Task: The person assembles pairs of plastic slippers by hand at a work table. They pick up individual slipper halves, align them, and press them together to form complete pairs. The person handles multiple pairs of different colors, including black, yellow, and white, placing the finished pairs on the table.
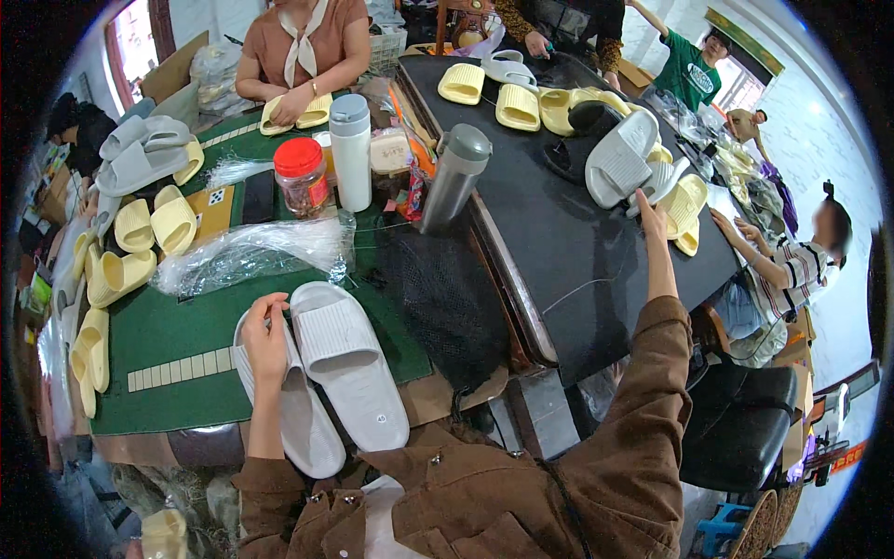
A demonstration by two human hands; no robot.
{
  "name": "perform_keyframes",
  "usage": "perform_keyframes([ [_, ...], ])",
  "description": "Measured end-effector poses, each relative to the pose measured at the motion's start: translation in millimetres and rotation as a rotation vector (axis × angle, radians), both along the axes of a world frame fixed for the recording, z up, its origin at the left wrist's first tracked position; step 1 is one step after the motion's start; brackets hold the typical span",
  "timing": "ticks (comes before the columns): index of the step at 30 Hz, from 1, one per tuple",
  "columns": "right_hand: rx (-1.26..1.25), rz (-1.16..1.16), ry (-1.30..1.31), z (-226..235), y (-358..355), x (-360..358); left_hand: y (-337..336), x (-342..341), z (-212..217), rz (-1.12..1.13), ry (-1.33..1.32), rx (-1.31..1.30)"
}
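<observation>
Brown jacket sleeves came up from the lower edge, and between them lay a pair of pale grey ribbed foam slide sandals, side by side on the near edge of the green felt-topped table, heels hanging just over it. The person's left hand rested on the left sandal of the pair, fingers curled loosely over its strap; the grip looked light, more a touch than a clamp. The right hand stretched well away across the black table, fingers extended and open, tips just at a grey slide sandal propped among a heap of pale yellow slide sandals; it held nothing that I could see.

Sandals like these seemed to me light, springy and a little bendy, not slippery and in no way fragile. The strap arch or the edge of the sole looked the easiest place to take hold.

Just beyond the pair lay a crumpled clear plastic bag. Behind it stood a red-lidded jar, a tall white flask and a grey steel flask. More yellow sandals lined the left side. A person in a rust-coloured top sat opposite handling another yellow pair.
</observation>
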State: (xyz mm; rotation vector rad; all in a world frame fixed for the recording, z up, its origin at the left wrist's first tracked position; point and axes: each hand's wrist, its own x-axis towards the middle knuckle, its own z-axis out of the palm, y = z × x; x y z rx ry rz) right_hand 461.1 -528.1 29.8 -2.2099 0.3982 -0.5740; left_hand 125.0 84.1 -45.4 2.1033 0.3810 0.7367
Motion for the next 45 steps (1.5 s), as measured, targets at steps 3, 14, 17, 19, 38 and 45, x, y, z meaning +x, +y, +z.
perform_keyframes([
  [3, -0.170, -0.157, -0.045, -10.0, -46.8, 19.0, -7.3, 5.5, -2.6, -0.036, -0.038, -0.060],
  [14, 1.199, 0.383, -0.221, 12.1, 144.4, -213.0, -4.0, -1.9, 4.9, -0.009, 0.003, -0.039],
  [17, 1.401, 0.404, -0.110, 2.7, 178.7, -264.3, -0.7, 0.3, -1.0, -0.027, -0.007, -0.028],
  [19, 1.420, 0.527, -0.054, -4.1, 178.2, -273.0, -0.7, 0.0, -0.2, -0.032, -0.021, -0.012],
  [38, -0.385, 0.454, -0.091, 55.0, 60.2, -156.2, -29.5, -68.7, 65.4, -0.216, -0.055, 0.194],
  [45, -0.367, 0.666, 0.132, -8.7, 13.3, -70.8, -32.0, -121.3, 68.8, -0.348, 0.351, 0.391],
])
